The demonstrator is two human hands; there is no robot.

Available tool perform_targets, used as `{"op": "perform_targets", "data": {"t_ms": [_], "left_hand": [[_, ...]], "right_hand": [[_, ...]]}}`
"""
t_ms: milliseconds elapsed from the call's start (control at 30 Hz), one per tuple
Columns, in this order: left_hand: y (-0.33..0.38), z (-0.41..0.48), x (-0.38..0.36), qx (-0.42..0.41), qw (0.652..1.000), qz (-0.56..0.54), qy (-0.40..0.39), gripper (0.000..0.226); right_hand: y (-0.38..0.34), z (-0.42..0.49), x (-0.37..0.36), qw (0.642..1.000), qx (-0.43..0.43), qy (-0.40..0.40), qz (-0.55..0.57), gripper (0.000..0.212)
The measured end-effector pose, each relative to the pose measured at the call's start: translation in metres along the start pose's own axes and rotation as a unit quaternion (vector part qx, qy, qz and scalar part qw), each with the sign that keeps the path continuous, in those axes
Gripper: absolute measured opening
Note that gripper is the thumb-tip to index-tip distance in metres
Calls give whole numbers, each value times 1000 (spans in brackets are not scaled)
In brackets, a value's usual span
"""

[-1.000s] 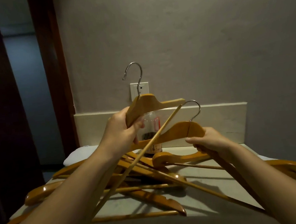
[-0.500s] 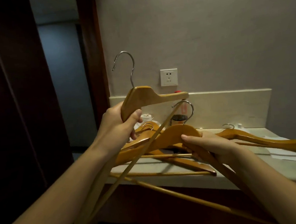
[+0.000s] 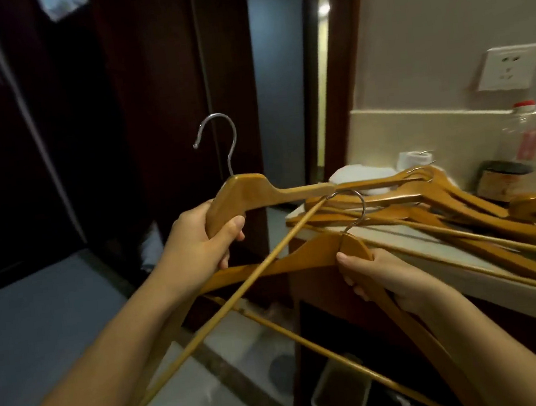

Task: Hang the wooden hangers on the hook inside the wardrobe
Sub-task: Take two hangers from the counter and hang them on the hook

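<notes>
My left hand [image 3: 198,243] grips a wooden hanger [image 3: 259,193] by its shoulder, with the steel hook standing upright above my fingers. Its thin crossbar slants down toward the lower left. My right hand [image 3: 383,273] holds a second wooden hanger [image 3: 279,264] near its neck, lower and to the right. That hanger's metal hook curls up behind the first hanger's arm. Several more wooden hangers [image 3: 441,197] lie piled on the pale counter [image 3: 464,255] at the right. Dark wardrobe panels [image 3: 101,104] fill the left; no hook inside them is visible.
A clear bottle with a red cap [image 3: 524,133] and a dark jar [image 3: 502,178] stand at the counter's back under a wall socket [image 3: 509,68]. A white bin [image 3: 343,396] sits on the floor below the counter. A doorway [image 3: 282,69] opens behind.
The view has swung left, away from the counter toward the dark wardrobe. Both hands have carried their hangers off the pile and out past the counter's edge.
</notes>
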State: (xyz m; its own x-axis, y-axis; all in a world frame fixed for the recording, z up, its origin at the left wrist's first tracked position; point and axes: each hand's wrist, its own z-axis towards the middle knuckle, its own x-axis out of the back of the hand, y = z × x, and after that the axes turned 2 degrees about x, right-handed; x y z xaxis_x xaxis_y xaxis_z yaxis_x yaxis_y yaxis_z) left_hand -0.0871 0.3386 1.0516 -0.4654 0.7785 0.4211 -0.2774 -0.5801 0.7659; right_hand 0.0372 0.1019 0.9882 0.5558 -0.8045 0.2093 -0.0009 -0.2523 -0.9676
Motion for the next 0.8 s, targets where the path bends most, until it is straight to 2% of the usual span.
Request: {"op": "perform_targets", "data": {"t_ms": [200, 400, 600, 800], "left_hand": [[-37, -61, 4, 116, 991, 39, 55, 14], [-67, -136, -24, 263, 963, 35, 50, 24], [-102, -218, -68, 413, 903, 8, 114, 25], [-142, -296, -113, 555, 819, -29, 146, 18]], "right_hand": [[38, 24, -42, 993, -30, -97, -56, 32], [103, 31, -67, 980, -84, -161, -85, 30], [175, 18, -75, 957, -126, -219, -143, 27], [238, 12, -83, 928, -161, -264, -209, 20]]}}
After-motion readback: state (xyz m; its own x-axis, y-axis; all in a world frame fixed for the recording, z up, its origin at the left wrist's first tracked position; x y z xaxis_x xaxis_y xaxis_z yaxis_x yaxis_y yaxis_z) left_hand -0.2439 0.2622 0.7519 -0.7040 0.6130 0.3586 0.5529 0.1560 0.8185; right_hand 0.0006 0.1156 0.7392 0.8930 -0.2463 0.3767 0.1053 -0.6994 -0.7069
